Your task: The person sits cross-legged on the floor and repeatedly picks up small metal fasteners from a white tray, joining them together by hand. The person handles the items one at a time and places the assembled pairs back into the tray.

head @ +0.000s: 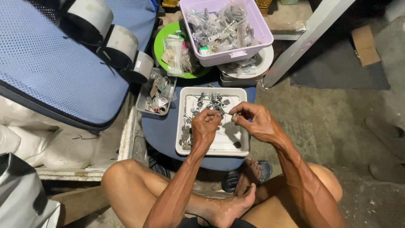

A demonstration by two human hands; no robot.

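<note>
My left hand [206, 125] and my right hand [253, 120] meet above a white rectangular tray [240, 148] that holds several small metal parts [207, 101]. Both hands pinch a thin metal piece [228, 113] between their fingertips. The left fist is curled, and whether it holds more parts I cannot tell. The tray rests on a round blue stool top [162, 131] in front of my crossed legs.
A lilac tub [257, 26] of bagged metal parts sits on white bowls [265, 63] behind the tray. A green plate [161, 42] with packets and a small grey tray [144, 101] stand at left. A blue mesh cushion [55, 63] with grey tape rolls [120, 44] lies far left. A white post [303, 40] leans at right.
</note>
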